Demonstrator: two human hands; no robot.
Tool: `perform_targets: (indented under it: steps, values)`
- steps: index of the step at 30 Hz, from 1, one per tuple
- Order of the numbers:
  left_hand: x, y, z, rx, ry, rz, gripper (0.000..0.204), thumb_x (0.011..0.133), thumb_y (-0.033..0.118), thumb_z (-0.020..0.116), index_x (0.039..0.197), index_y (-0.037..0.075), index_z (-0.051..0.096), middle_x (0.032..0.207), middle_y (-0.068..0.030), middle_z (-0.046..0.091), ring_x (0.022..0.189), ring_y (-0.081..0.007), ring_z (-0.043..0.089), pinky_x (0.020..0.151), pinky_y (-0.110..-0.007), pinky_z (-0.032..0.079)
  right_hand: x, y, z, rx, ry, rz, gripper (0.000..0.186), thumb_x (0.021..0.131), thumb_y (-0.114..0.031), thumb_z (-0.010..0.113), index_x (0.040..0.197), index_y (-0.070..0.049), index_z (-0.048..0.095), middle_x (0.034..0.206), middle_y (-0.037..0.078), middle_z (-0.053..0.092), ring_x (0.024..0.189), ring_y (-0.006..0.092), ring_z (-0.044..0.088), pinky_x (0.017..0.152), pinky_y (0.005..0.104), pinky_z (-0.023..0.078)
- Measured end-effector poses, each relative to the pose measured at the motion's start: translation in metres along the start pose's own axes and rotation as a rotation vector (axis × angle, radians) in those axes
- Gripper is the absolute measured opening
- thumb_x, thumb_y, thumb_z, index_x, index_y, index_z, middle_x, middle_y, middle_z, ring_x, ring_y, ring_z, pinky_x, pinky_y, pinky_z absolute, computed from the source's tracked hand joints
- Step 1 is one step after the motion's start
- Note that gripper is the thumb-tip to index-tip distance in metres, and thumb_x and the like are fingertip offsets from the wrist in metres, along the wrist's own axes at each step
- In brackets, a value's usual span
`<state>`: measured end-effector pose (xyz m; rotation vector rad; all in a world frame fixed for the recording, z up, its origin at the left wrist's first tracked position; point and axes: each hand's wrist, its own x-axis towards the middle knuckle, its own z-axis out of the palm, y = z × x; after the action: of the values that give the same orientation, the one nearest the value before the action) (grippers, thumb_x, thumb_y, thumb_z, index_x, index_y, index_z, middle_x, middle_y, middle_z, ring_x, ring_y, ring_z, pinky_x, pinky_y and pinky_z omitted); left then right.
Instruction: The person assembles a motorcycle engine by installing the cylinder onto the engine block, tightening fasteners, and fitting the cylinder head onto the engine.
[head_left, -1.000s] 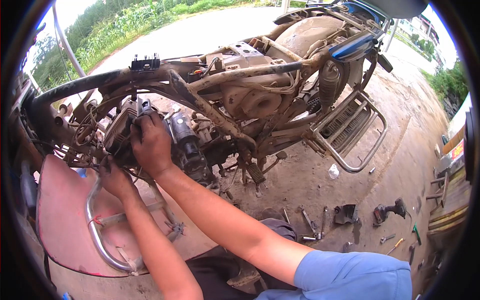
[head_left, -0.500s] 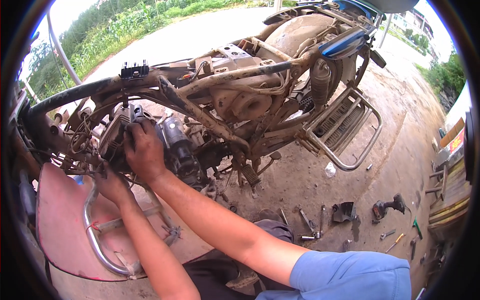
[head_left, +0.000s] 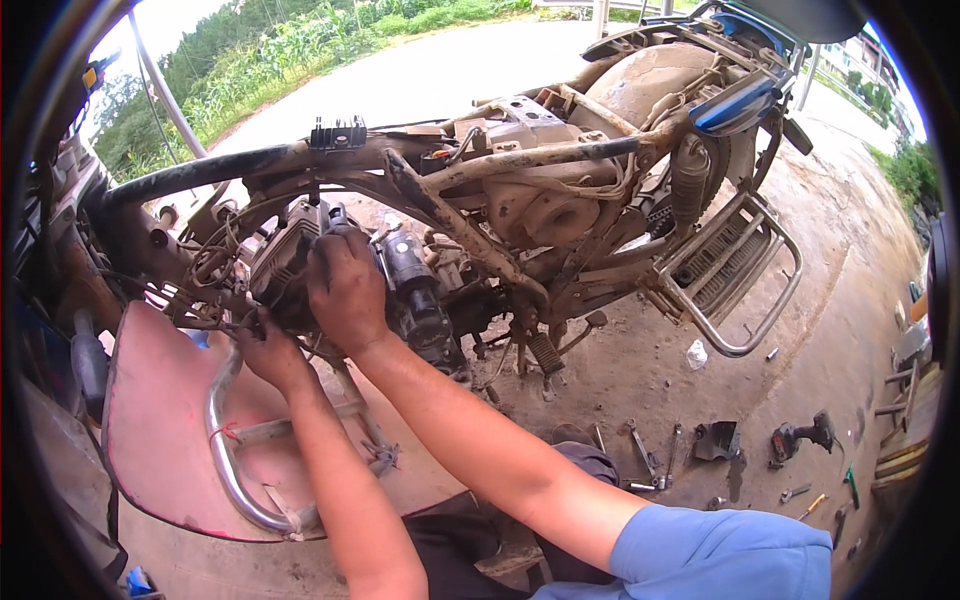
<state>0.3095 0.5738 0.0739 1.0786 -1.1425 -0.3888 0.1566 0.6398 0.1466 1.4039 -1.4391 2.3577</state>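
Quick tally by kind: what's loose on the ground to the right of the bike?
Wrenches: 2
Power tool: 1
Dark metal part: 1
White scrap: 1
Screwdrivers: 2, small and hard to tell
Total: 7

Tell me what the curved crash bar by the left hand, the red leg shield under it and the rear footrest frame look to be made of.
Crash bar: probably chromed steel tube; it is bright and mirror-like, with dull spots.
Red leg shield: likely moulded plastic, though painted sheet is possible; it is a smooth, faded pink-red panel with scuffs.
Rear footrest frame: apparently plated metal tube, silver-grey under mud.
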Motion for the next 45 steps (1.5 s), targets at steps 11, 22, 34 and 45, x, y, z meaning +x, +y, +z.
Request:
perform_targets:
  steps: [11, 22, 34, 45]
  values:
    - [-0.003, 0.007, 0.002, -0.122, 0.072, -0.086, 0.021, 0.099, 0.009, 0.065, 0.111, -0.008, 0.069, 0.103, -0.0150, 0.073, 0.091, -0.0229, 0.066, 0.088, -0.036, 0.052, 0.000, 0.006, 0.000, -0.048, -0.099, 0.103, 0.016, 0.088, -0.008, 0.072, 0.100, -0.001, 0.064, 0.103, 0.017, 0.064, 0.092, 0.0390, 0.065, 0.080, 0.0463, 0.053]
    - [-0.012, 0.020, 0.003, -0.034, 0.083, -0.051, 0.024, 0.100, 0.010, 0.065, 0.116, -0.008, 0.067, 0.105, -0.0156, 0.073, 0.092, -0.0221, 0.067, 0.087, -0.035, 0.053, -0.004, 0.004, 0.002, -0.025, -0.046, 0.045, 0.017, 0.088, -0.006, 0.070, 0.103, 0.001, 0.065, 0.102, 0.019, 0.065, 0.094, 0.0406, 0.065, 0.083, 0.0449, 0.053]
    - [-0.007, 0.019, 0.001, -0.058, 0.058, -0.100, 0.025, 0.099, 0.009, 0.066, 0.117, -0.009, 0.067, 0.107, -0.0159, 0.073, 0.094, -0.0223, 0.067, 0.089, -0.035, 0.054, 0.000, 0.006, 0.001, -0.016, -0.038, 0.022, 0.018, 0.087, -0.006, 0.071, 0.101, 0.002, 0.064, 0.100, 0.019, 0.064, 0.092, 0.0402, 0.064, 0.081, 0.0456, 0.052]
    - [-0.007, 0.014, 0.002, -0.221, 0.028, -0.102, 0.023, 0.100, 0.009, 0.064, 0.113, -0.009, 0.068, 0.105, -0.0170, 0.073, 0.091, -0.0228, 0.067, 0.086, -0.034, 0.054, -0.001, 0.002, -0.001, -0.043, -0.067, 0.108, 0.017, 0.087, -0.008, 0.073, 0.100, 0.000, 0.066, 0.101, 0.017, 0.065, 0.095, 0.0388, 0.065, 0.081, 0.0446, 0.053]
